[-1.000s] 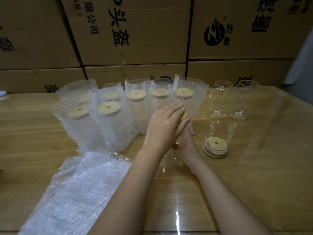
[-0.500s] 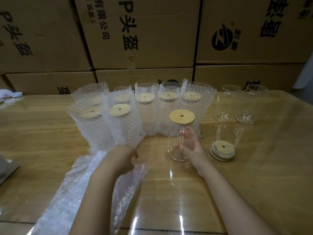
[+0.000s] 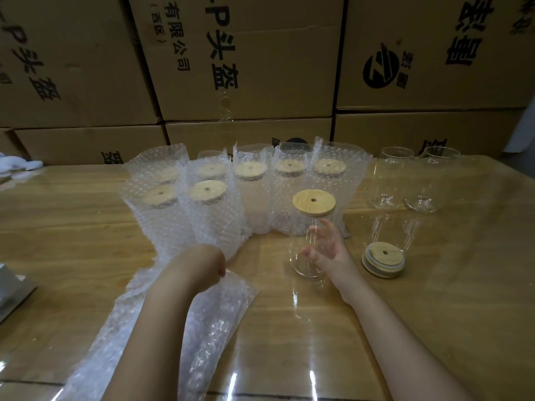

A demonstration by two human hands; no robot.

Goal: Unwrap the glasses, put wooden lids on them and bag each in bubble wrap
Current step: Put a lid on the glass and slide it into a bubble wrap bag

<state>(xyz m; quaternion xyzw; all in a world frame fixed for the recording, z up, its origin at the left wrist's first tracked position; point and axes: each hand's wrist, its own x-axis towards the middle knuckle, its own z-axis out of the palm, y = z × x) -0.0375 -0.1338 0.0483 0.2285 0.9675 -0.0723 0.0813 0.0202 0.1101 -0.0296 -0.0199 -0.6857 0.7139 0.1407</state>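
Note:
A clear glass [image 3: 301, 266] with a wooden lid [image 3: 314, 202] stands upright at the table's middle. My right hand [image 3: 328, 251] is at its right side, fingers spread and loosely touching its lower wall. My left hand [image 3: 202, 266] is curled on the top end of a flat bubble wrap bag [image 3: 215, 319] that lies to the left of the glass. Behind stand several lidded glasses in bubble wrap bags [image 3: 210, 215]. Two bare glasses [image 3: 393, 180] stand at the back right. A small stack of wooden lids [image 3: 382, 259] lies right of my right hand.
Stacked cardboard boxes [image 3: 246, 68] form a wall along the table's far edge. A grey flat object [image 3: 11, 285] sits at the left edge, and something white [image 3: 17, 166] lies at the far left. The wooden table [image 3: 448, 285] has a glossy surface.
My left hand has left the lid on the glass and dropped down-left onto the bubble wrap bag. The lid now sits on the glass. My right hand stays by the glass.

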